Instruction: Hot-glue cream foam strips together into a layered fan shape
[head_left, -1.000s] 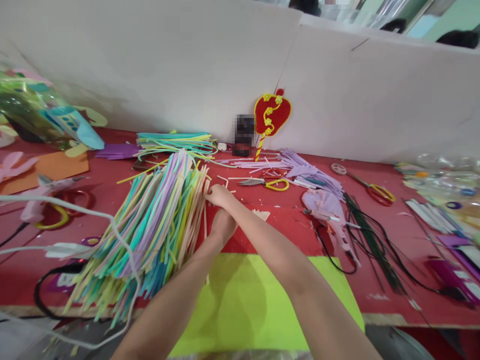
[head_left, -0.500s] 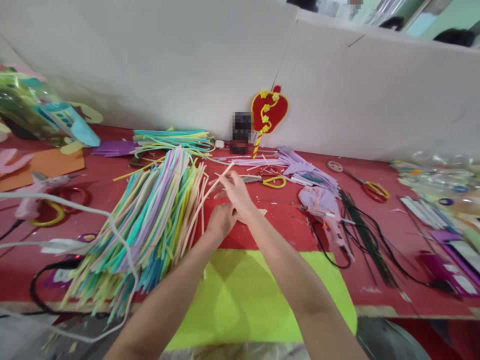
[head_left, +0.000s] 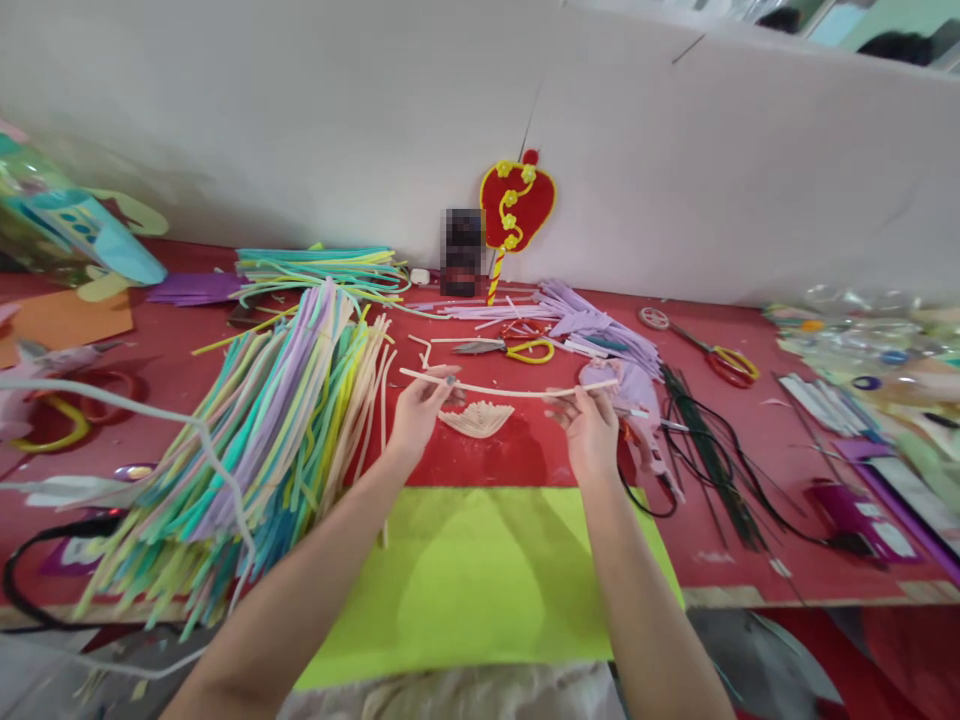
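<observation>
1. We had a pale strip [head_left: 502, 391] stretched between our two hands, sagging slightly in the middle, its ends poking out past the fingers on both sides.
2. Our left hand [head_left: 418, 408] pinched it near one end, thumb and fingertips drawn together; our right hand [head_left: 592, 430] gripped it the same way near the other, its remaining fingers loosely curled.
3. What had just changed was the spread of the hands: a second earlier they met, forearms crossed, at the big bundle [head_left: 300, 400]. Since then the strip had come free and the arms had uncrossed, so we judged the picking-out finished and this one length under control at both ends.
4. Between the two sets of fingers, slightly nearer to us, a pale fan-shaped piece [head_left: 478, 420] had come into full view on the red surface [head_left: 487, 465]; our arms had largely covered it.
5. Beyond the fingers lay yellow-handled scissors [head_left: 480, 347]; the bundle stood left of the left fingers, and a pink glue gun [head_left: 656, 450] lay just right of the right ones.
6. Nearer to us than the fingers, a lime-green sheet [head_left: 480, 600] stretched beneath our forearms.
</observation>
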